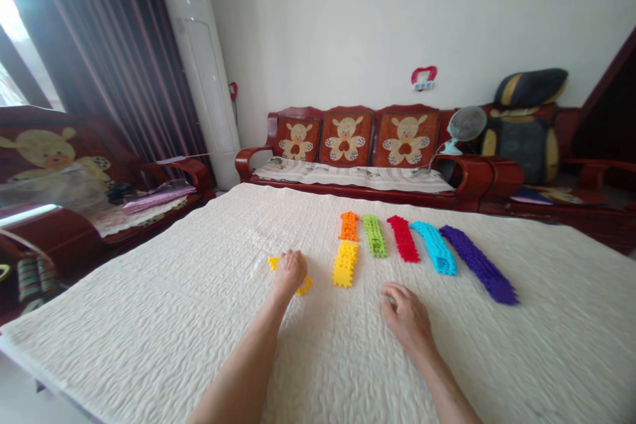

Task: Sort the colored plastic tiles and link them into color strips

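My left hand [291, 270] reaches down over loose yellow interlocking pieces [304, 287], its fingers curled and closed on yellow plastic. Parts of the yellow pieces show on both sides of the hand; the fingertips are hidden. To its right lies an overlapping row of yellow notched pieces [344, 265]. My right hand [406, 315] rests on the quilted cover [322, 358], fingers loosely bent, thumb apart, holding nothing. Beyond the hands lie rows of orange pieces [349, 226], green pieces [374, 236], red pieces [403, 238], light blue pieces [434, 248] and purple pieces [479, 265].
A wooden sofa [472, 179] with bear-patterned cushions stands behind the covered table. On the left are a wooden armchair [79, 238] and a tall white cabinet unit [201, 73]. A small fan [467, 124] stands at the sofa's right end.
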`<state>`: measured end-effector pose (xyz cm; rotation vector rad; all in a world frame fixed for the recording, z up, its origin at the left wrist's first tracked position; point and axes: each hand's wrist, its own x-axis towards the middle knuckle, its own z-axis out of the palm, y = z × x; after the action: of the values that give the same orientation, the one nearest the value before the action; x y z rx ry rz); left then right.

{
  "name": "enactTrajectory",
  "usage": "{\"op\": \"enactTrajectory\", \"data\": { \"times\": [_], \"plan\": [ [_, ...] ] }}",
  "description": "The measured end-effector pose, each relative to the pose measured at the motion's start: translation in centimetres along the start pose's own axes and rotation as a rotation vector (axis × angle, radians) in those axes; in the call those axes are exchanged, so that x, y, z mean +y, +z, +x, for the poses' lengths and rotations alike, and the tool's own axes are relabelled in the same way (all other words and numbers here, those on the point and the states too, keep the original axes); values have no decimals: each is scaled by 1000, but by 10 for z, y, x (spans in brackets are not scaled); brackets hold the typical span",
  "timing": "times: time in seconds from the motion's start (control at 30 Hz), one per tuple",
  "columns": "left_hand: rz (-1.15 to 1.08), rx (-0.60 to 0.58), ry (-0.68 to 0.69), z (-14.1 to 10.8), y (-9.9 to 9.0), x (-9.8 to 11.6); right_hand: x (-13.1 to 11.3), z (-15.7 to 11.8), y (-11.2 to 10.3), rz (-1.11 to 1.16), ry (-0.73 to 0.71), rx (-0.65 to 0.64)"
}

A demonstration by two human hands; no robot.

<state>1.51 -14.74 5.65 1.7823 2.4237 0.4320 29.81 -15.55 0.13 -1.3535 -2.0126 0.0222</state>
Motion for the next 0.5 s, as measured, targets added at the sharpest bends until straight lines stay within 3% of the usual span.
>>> {"op": "enactTrajectory", "data": {
  "times": [0.1, 0.2, 0.37, 0.43, 0.5],
  "plan": [
    [-33, -4, 21, -3, -13, 10, -1, 0, 0, 19, -2, 11],
    [-88, -48, 129, -11, -29, 21, -1, -1, 0, 38, 0, 19],
    [-355, -449, 519, -34, -34, 40, -2, -1, -2, 36, 5, 7],
    [-314, -447, 587, -40, -31, 47, -3, -1, -2, 32, 7, 4],
    [-236, -367, 582, -41, -29, 50, -3, -1, -2, 33, 7, 2]
  ]
}}
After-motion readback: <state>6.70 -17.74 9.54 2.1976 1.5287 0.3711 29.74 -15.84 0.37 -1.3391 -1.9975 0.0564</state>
